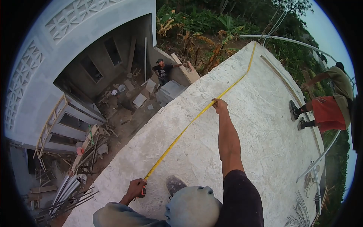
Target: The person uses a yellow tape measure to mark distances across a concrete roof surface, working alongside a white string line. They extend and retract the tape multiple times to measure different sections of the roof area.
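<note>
A yellow tape measure blade [165, 154] runs diagonally over the rough whitish slab [181, 162], out to the slab's far corner. My left hand [135, 188] is closed around the orange and black tape case [143, 192], low in the view near my shoe. Further up, my right hand [219, 105] pinches the blade between thumb and fingers, with that arm stretched forward. Beyond this hand the blade bends before it reaches the far corner.
The slab's left edge drops to a lower floor with boards, tiles and a bucket [121, 88]. A person [163, 72] stands down there. Another person in red shorts [328, 109] is on the slab's right side, beside a long wooden strip [280, 75]. Rods lie lower right.
</note>
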Demonstrator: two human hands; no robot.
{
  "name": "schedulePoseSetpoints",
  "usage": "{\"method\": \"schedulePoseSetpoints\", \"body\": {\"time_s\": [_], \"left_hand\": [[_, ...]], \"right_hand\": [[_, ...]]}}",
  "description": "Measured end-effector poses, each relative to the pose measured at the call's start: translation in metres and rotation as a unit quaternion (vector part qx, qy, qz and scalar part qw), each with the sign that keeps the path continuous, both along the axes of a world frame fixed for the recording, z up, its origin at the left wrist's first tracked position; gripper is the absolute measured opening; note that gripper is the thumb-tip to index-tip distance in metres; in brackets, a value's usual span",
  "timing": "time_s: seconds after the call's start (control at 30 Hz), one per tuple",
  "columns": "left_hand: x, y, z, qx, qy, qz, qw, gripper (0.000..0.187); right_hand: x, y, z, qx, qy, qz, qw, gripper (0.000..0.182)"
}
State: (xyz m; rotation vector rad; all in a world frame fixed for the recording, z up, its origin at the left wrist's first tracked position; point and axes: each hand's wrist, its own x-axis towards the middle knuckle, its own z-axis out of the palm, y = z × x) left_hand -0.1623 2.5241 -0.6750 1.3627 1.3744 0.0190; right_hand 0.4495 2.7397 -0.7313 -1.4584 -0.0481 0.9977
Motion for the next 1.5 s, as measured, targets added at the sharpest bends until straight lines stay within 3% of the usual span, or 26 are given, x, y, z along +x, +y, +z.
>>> {"method": "schedulePoseSetpoints", "body": {"time_s": [0.43,0.5,0.63,0.67,0.73,0.9,0.97,1.13,1.2,1.5], "left_hand": [[-0.004,0.001,-0.001,0.019,0.020,0.025,0.999,0.036],[0.004,0.003,0.010,0.014,0.020,0.030,0.999,0.037],[0.009,0.008,0.014,0.059,0.021,0.017,0.998,0.036],[0.007,0.006,0.013,0.066,0.026,0.010,0.997,0.036],[0.002,0.000,0.017,0.037,0.039,0.013,0.998,0.036],[-0.007,0.010,0.013,0.091,0.026,-0.020,0.995,0.036],[-0.009,0.007,0.020,0.058,0.034,-0.001,0.998,0.035],[-0.011,0.006,-0.008,0.080,-0.003,0.019,0.997,0.032],[-0.007,0.006,-0.007,0.131,-0.005,0.007,0.991,0.031],[-0.005,0.012,0.006,0.096,0.033,0.009,0.995,0.034]], "right_hand": [[-0.018,-0.002,0.016,0.000,-0.010,0.046,0.999,0.016],[-0.020,0.003,0.034,0.122,0.000,0.004,0.993,0.019],[-0.020,0.006,0.038,0.177,0.051,-0.060,0.981,0.017],[-0.022,0.008,0.036,0.174,0.052,-0.061,0.982,0.017],[-0.024,0.006,0.028,0.044,-0.016,-0.055,0.997,0.017],[-0.031,0.015,0.043,0.028,-0.050,-0.061,0.996,0.013],[-0.030,0.009,0.045,-0.018,-0.128,-0.041,0.991,0.012],[-0.024,0.007,0.049,0.005,-0.045,-0.092,0.995,0.013],[-0.023,0.006,0.054,0.027,-0.060,-0.065,0.996,0.015],[-0.021,0.000,0.038,-0.001,-0.034,-0.003,0.999,0.021]]}}
